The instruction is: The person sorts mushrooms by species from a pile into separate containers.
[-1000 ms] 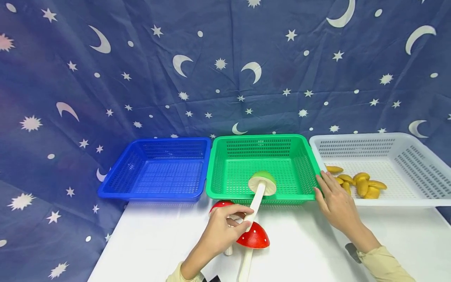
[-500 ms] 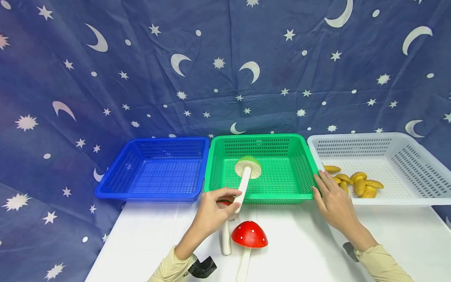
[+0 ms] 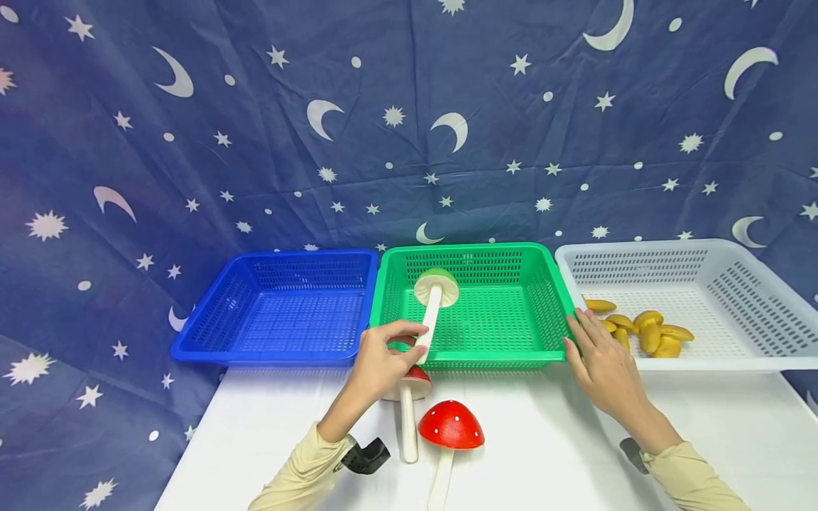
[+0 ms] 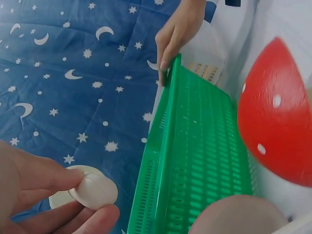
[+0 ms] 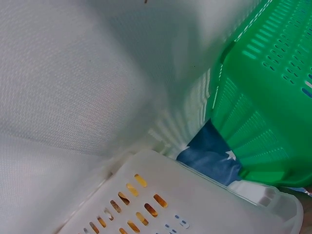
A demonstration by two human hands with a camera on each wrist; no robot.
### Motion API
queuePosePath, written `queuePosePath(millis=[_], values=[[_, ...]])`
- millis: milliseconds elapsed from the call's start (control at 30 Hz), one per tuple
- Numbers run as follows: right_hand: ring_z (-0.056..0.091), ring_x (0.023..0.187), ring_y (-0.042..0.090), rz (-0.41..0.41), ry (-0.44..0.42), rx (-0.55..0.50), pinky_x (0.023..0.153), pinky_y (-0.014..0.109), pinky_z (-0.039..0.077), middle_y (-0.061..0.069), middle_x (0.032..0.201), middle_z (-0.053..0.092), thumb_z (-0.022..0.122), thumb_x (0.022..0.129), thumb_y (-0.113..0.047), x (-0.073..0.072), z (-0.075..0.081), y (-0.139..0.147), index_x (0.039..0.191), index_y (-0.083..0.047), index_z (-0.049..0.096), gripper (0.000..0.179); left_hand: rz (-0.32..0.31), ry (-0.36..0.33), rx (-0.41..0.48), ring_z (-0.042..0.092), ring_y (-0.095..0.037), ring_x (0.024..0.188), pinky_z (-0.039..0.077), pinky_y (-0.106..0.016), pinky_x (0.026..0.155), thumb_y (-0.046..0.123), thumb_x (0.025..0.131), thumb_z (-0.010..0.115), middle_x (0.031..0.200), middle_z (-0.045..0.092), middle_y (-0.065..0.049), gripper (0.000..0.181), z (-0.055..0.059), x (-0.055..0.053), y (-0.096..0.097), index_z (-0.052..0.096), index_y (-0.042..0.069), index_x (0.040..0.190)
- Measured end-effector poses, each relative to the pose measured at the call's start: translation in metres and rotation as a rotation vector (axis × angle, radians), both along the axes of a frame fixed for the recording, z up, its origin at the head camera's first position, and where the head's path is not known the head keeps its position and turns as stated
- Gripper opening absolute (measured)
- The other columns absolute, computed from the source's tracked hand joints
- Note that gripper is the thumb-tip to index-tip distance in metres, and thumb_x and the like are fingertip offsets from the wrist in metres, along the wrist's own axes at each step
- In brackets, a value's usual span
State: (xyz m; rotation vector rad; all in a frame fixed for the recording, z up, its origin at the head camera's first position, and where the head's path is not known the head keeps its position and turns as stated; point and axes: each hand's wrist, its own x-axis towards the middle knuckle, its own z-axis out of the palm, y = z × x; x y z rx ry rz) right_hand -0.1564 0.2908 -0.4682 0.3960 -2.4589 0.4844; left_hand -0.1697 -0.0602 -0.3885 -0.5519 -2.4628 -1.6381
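Note:
My left hand [image 3: 381, 357] pinches the white stem of a green-capped toy mushroom [image 3: 429, 312], whose cap overlaps the left part of the green basket [image 3: 492, 357]. In the left wrist view, fingers and thumb close round the stem's end [image 4: 97, 190]. Below that hand, a red-capped mushroom [image 3: 410, 419] lies on the white table, its cap partly hidden by the hand. Another red mushroom with white dots [image 3: 451, 426] lies beside it. My right hand [image 3: 603, 365] rests with extended fingers on the adjoining rims of the green basket and the white basket [image 3: 709, 364].
Several yellow mushrooms [image 3: 650, 333] lie in the left part of the white basket. A blue basket [image 3: 307, 319] stands left of the green one. Behind the row hangs a dark blue cloth [image 3: 383, 92] with moons and stars.
My left hand has moved left and away from me with the green mushroom, whose cap has gone farther over the green basket. The red mushrooms are less covered. My right hand stays put.

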Motion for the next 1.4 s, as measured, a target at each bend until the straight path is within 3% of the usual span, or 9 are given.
queuePosePath(millis=[300,567,1133,1400], values=[[0.043,0.127,0.04,-0.002,0.005,-0.002,0.094,0.058,0.039,0.025,0.135,0.049,0.054,0.094,-0.02,0.001,0.0,-0.001,0.128,0.006,0.055,0.043,0.047,0.026,-0.067,0.066,-0.014,0.077,0.052,-0.026,0.06,0.0,0.075,0.076,0.091,0.072,-0.006,0.023,-0.006,-0.022,-0.002,0.074,0.007,0.097],[0.043,0.127,0.04,0.002,0.025,0.0,0.091,0.059,0.041,0.024,0.135,0.049,0.055,0.093,-0.019,0.0,0.0,0.0,0.128,0.006,0.055,0.043,0.071,0.002,-0.126,0.067,-0.016,0.079,0.051,-0.029,0.058,0.004,0.076,0.076,0.089,0.072,-0.003,0.021,-0.01,-0.032,-0.003,0.074,0.01,0.097],[0.045,0.125,0.042,0.011,0.049,-0.005,0.089,0.061,0.042,0.025,0.133,0.05,0.055,0.092,-0.017,-0.001,-0.003,-0.001,0.126,0.007,0.056,0.042,0.068,0.036,-0.264,0.066,-0.019,0.07,0.052,-0.028,0.061,0.0,0.074,0.076,0.086,0.072,-0.008,0.021,-0.029,-0.06,-0.003,0.075,0.004,0.095],[0.045,0.124,0.042,0.004,0.057,-0.006,0.09,0.06,0.041,0.025,0.133,0.051,0.054,0.093,-0.018,-0.002,-0.005,0.0,0.126,0.007,0.056,0.042,0.042,0.026,-0.349,0.065,-0.012,0.066,0.051,-0.023,0.058,0.0,0.073,0.076,0.084,0.072,-0.008,0.023,-0.037,-0.075,0.0,0.075,0.003,0.095]])
